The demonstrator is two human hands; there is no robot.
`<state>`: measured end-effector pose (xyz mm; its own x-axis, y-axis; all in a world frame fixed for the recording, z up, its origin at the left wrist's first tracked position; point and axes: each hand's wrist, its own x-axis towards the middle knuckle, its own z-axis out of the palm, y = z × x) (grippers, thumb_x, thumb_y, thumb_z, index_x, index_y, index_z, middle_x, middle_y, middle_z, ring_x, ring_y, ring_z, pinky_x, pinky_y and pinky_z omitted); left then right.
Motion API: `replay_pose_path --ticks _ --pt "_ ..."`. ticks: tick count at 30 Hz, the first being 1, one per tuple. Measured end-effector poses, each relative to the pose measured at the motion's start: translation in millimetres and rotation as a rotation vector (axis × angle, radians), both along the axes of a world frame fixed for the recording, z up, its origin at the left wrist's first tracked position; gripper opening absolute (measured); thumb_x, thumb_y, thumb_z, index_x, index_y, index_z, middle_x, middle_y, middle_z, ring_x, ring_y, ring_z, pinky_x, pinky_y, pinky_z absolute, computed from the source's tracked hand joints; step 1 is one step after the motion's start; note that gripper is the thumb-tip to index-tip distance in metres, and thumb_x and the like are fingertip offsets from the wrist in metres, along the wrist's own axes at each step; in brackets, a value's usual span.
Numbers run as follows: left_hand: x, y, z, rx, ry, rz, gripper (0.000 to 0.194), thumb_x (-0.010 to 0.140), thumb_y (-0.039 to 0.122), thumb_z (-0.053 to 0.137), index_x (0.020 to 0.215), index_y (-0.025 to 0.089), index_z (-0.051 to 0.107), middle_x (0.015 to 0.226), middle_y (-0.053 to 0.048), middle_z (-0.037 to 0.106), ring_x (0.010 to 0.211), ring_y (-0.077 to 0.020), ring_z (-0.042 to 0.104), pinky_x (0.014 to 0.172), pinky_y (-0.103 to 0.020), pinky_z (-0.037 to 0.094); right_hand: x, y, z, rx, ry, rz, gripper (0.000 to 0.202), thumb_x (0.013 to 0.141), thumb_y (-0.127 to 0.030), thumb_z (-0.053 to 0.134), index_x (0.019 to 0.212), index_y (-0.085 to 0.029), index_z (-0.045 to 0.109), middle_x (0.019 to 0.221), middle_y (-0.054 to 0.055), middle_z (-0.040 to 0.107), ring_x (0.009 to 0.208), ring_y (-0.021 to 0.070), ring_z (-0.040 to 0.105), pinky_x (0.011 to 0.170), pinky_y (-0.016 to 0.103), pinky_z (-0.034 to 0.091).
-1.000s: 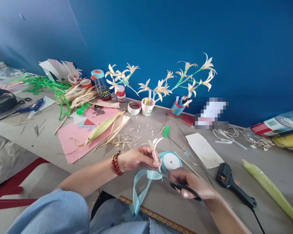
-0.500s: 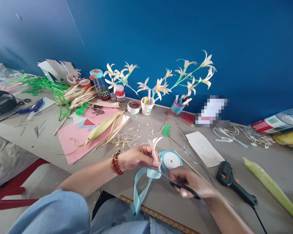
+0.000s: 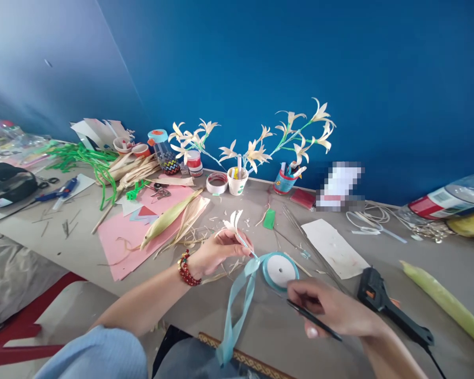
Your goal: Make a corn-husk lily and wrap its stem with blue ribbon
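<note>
My left hand [image 3: 221, 251] pinches the thin stem of a small cream flower [image 3: 233, 221], its petals pointing up. A light blue ribbon [image 3: 232, 310] hangs in a loop from the stem's lower end, down to my lap. Just right of the stem lies the ribbon spool [image 3: 281, 270] with its white centre. My right hand [image 3: 319, 305] is closed around dark-handled scissors [image 3: 313, 319], near the spool and apart from the ribbon; their blades are hard to make out.
Cream flowers stand in a paper cup [image 3: 237, 181] at the wall. Pink paper [image 3: 122, 237] with a husk [image 3: 165, 221] lies left. A glue gun [image 3: 392, 308], white card [image 3: 335, 247] and green husk [image 3: 445, 295] lie right, with thin wires beside the card.
My right hand has drawn the scissors right and down, away from the ribbon. The flower has tilted left in my left hand, and the ribbon hangs straighter.
</note>
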<state>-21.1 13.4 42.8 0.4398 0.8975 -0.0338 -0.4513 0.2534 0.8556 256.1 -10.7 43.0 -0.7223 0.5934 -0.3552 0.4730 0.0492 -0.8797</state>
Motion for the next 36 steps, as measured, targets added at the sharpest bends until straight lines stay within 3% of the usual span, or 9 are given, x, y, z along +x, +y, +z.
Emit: replay_pose_path --ticks 6,10,17,21,28,32,36 --pt "-2 -3 0.4 0.181 0.008 0.076 0.012 0.076 0.024 0.077 0.079 0.017 0.068 0.078 -0.002 0.066 0.074 -0.0133 0.06 0.073 -0.028 0.048 10 5 1.7 -0.024 0.171 -0.159 0.051 0.07 -0.065 0.068 0.069 -0.02 0.044 0.066 -0.004 0.042 0.058 0.011 0.031 0.051 0.024 0.023" --pt "-2 -6 -1.2 0.363 0.143 0.104 0.007 0.082 0.024 0.071 0.081 0.017 0.069 0.082 -0.004 0.065 0.079 -0.0154 0.06 0.074 -0.029 0.048 -17 0 -2.5 0.071 0.367 -0.479 0.044 0.077 -0.061 0.066 0.078 -0.019 0.057 0.072 0.001 0.053 0.066 0.0153 0.045 0.057 0.026 0.033" --pt "-1 -10 -1.0 0.636 0.41 0.132 0.015 0.085 0.03 0.065 0.084 0.017 0.071 0.09 -0.008 0.069 0.081 -0.0192 0.064 0.074 -0.032 0.05 -65 -10 3.8 -0.051 0.467 -0.742 0.035 0.07 -0.044 0.079 0.086 -0.018 0.063 0.082 0.005 0.063 0.067 0.015 0.052 0.053 0.025 0.037" --pt "2 -12 -1.2 0.679 0.399 0.127 0.016 0.086 0.031 0.064 0.084 0.016 0.07 0.087 -0.009 0.069 0.08 -0.0192 0.064 0.074 -0.032 0.051 -79 -10 7.4 -0.08 0.51 -0.766 0.034 0.065 -0.04 0.082 0.082 -0.017 0.062 0.074 0.001 0.06 0.062 0.0124 0.049 0.051 0.023 0.036" --pt "7 -19 -2.7 0.444 0.295 0.1 0.014 0.085 0.031 0.066 0.084 0.017 0.066 0.09 -0.007 0.067 0.083 -0.0192 0.063 0.077 -0.033 0.05 -84 -13 12.4 0.02 0.545 -0.761 0.027 0.068 -0.034 0.076 0.082 -0.018 0.06 0.074 0.001 0.062 0.063 0.0131 0.052 0.055 0.024 0.041" --pt "8 -21 -8.4 0.428 0.314 0.158 0.015 0.081 0.032 0.07 0.082 0.017 0.07 0.092 -0.007 0.063 0.088 -0.0203 0.061 0.08 -0.033 0.048 -87 -14 12.9 0.122 0.55 -0.746 0.029 0.071 -0.035 0.074 0.088 -0.02 0.057 0.086 0.004 0.065 0.07 0.0154 0.057 0.058 0.025 0.045" --pt "7 -21 -5.7 0.447 0.36 0.209 0.016 0.081 0.033 0.071 0.081 0.018 0.073 0.091 -0.007 0.061 0.084 -0.0196 0.059 0.076 -0.031 0.048 -90 -14 12.0 0.121 0.527 -0.759 0.029 0.071 -0.036 0.075 0.082 -0.02 0.054 0.076 0.001 0.062 0.064 0.0135 0.054 0.055 0.024 0.043"
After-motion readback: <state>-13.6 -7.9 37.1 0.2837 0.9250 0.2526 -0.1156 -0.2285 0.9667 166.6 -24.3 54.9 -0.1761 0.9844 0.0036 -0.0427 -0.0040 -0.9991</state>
